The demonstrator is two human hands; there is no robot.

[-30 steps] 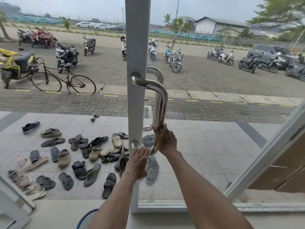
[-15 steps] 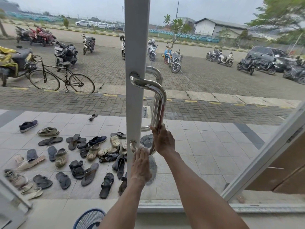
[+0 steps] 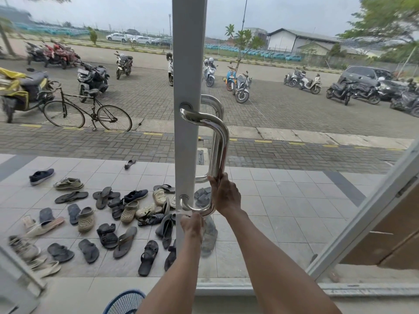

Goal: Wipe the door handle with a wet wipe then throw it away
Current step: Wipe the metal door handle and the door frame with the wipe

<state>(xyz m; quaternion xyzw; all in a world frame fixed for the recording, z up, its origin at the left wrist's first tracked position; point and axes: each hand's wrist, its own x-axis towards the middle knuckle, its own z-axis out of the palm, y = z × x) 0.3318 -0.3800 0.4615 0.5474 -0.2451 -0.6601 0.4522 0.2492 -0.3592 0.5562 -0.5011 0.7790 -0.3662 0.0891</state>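
Beyond glass, sandals litter tiles. Our right hand (image 3: pixel 225 196) grips the upright polished steel door handle (image 3: pixel 218 150); our left hand (image 3: pixel 192 224), below its curved foot, perhaps pinches a wipe.

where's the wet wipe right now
In the head view it's low and centre: a small white bit of wet wipe shows above the left hand, pressed under the door handle's bottom bend, left of the right hand.

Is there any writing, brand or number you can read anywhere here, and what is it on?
No readable text anywhere.
Black motorcycle's front plate: too blurred to read.
Polished steel door handle and white door frame: no markings visible.
Scattered sandals and shoes: any logos too small.
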